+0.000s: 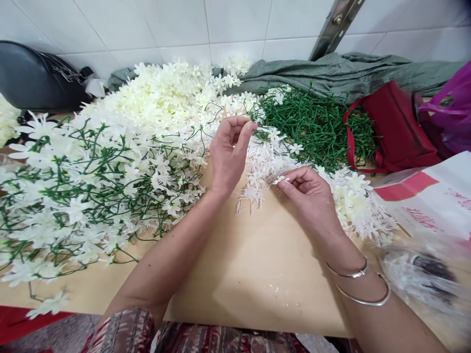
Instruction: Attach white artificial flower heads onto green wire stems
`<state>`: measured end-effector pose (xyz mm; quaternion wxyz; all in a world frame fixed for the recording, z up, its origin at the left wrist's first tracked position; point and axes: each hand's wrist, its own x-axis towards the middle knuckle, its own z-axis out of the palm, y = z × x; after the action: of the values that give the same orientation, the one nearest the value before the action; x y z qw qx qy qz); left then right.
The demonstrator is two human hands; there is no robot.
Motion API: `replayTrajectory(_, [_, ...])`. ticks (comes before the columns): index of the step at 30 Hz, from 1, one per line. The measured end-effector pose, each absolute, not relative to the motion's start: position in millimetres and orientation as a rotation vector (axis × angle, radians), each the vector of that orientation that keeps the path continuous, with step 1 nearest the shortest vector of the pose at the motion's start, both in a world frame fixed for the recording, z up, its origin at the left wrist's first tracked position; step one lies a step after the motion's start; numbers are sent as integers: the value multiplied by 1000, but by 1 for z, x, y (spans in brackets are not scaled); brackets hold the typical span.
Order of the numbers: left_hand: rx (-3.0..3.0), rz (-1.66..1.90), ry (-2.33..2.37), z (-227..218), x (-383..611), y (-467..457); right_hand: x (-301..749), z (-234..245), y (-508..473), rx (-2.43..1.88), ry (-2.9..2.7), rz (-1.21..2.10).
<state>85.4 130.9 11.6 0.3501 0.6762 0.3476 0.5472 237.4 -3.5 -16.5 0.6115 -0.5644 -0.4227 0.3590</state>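
Note:
My left hand [228,154] is raised over the middle of the table, thumb and fingers closed in a pinch. Green stem pieces and white petals lie right by its fingertips; what it holds, if anything, is hidden. Lower and to the right, my right hand [311,196] pinches a small white artificial flower [281,180] between thumb and forefinger. Between the hands lies a pile of thin white stamens [253,189]. Beyond them is a heap of bare green plastic stems [312,125]. Flowers on green stems [99,181] are heaped at left.
Loose cream petals [158,98] are piled at the back, with more white flowers [351,196] at right. A black bag [37,76] stands far left. At right are a red bag [399,130], a purple plastic bag [451,113], a paper bag [437,196] and clear plastic [419,274].

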Motion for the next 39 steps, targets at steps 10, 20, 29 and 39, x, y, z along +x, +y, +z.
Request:
replayTrajectory(10, [2026, 1169, 744, 65, 65, 123, 237, -16, -6, -1267, -903, 831])
replayTrajectory(20, [1652, 844, 700, 35, 66, 96, 238, -9, -6, -1211, -874, 795])
replayTrajectory(29, [1260, 770, 656, 2, 40, 39, 236, 4, -18, -1207, -1027, 1065])
replayTrajectory(39, [1232, 854, 606, -9, 40, 35, 229, 8, -17, -1292, -1057, 1183])
